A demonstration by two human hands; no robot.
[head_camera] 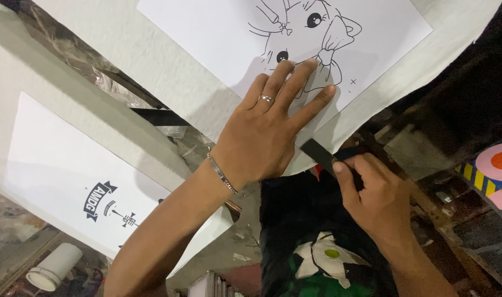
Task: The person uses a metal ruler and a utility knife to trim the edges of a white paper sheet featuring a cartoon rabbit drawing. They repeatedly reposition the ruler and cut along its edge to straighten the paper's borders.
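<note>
My left hand [270, 124] lies flat, fingers spread, on a white paper sheet [218, 30] printed with a black line drawing of a cartoon character. It wears a ring and a thin bracelet. The sheet rests on a white board [146, 60]. My right hand [375, 195] grips a black flat strip [317, 154], like tape or a narrow tool, at the lower edge of the board just below my left hand's fingers.
A second white board [53, 165] with a small black printed emblem lies at the left. A white cylindrical container [55, 267] sits at the bottom left. Dark clothing with a green and white print [322, 264] is below. Colourful patterned objects [496, 170] at right.
</note>
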